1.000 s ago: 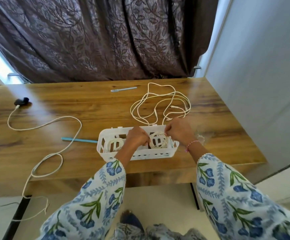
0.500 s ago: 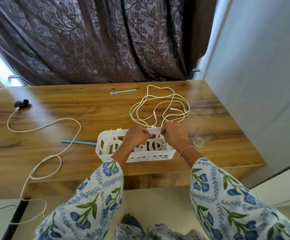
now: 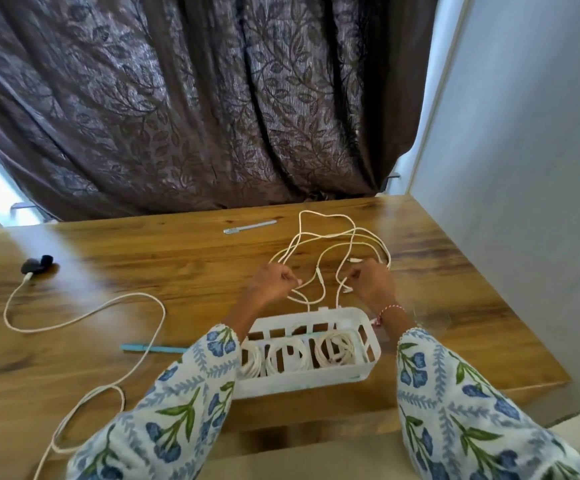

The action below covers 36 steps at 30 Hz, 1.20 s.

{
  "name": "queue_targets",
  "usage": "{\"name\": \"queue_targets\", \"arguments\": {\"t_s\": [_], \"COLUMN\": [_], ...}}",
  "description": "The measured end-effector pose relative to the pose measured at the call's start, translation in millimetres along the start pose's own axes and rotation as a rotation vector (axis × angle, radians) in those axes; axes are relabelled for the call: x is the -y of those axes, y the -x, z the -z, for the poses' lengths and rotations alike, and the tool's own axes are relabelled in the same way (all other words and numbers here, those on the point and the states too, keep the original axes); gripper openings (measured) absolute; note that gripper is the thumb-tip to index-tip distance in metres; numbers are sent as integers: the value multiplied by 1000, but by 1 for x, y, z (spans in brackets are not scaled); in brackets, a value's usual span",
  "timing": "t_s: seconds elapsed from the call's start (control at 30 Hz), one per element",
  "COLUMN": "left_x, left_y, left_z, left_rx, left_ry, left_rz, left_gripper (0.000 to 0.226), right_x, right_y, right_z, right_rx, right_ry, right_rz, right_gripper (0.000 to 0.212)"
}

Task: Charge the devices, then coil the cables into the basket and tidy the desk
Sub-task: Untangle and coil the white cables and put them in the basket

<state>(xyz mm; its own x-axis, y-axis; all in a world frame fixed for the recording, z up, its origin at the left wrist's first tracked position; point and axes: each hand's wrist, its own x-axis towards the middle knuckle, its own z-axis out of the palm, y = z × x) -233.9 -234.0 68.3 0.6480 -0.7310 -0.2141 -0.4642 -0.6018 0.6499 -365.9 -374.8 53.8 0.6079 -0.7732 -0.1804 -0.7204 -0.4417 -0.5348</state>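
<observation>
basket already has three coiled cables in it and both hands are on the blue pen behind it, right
Not quite. The basket does hold three coiled cables, but the head view shows the left hand and right hand gripping the loose white cable, not the blue pen.

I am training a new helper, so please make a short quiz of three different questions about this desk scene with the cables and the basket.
1. True or false: the white basket already holds coiled cables.
2. What do the left hand and the right hand grip? A) the blue pen B) the loose white cable tangle C) the curtain
3. Fill in: the long white cable on the left of the desk runs to a small ____ device.

Key: 1 true; 2 B; 3 black.
</observation>
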Motion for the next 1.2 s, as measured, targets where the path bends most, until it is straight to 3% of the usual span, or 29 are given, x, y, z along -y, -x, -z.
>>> {"name": "queue_targets", "arguments": {"t_s": [0.07, 0.23, 0.33, 0.47, 0.6, 0.67, 0.77, 0.87, 0.97, 1.07, 1.2], "left_x": [4, 2, 5, 8, 5, -4, -22, -29, -34, -40, -41], "left_y": [-9, -34, -44, -52, -61, -61, -54, -55, -59, -60, -66], "left_z": [1, 4, 7, 14, 20, 23, 26, 33, 49, 69, 88], "left_rx": [40, 139, 176, 166, 169, 214, 312, 260, 119, 90, 173], "left_ry": [4, 23, 46, 36, 126, 286, 534, 635, 709, 787, 1033], "left_rz": [6, -25, -61, -160, -257, -274, -282, -432, -477, -500, -472], "left_gripper": [21, 20, 16, 16, 21, 27, 25, 23, 27, 32, 31], "right_x": [1, 8, 35, 43, 64, 71, 85, 96, 98, 94, 91], "right_y": [8, -29, -12, -20, -29, -32, -32, -29, -33, -38, -48], "right_z": [2, -29, -17, -23, -13, -5, 12, 30, 43, 50, 55], "right_rx": [130, 164, 112, -134, -268, -323, -308, -262, -287, -324, -259], "right_ry": [-17, 37, -1, 34, -223, -398, -757, -960, -789, -521, -665], "right_rz": [-41, -50, -131, -92, 22, 73, 84, 123, 268, 434, 498], "right_gripper": [22, 20, 34, 25, 24, 22, 21, 19, 17, 12, 10]}}
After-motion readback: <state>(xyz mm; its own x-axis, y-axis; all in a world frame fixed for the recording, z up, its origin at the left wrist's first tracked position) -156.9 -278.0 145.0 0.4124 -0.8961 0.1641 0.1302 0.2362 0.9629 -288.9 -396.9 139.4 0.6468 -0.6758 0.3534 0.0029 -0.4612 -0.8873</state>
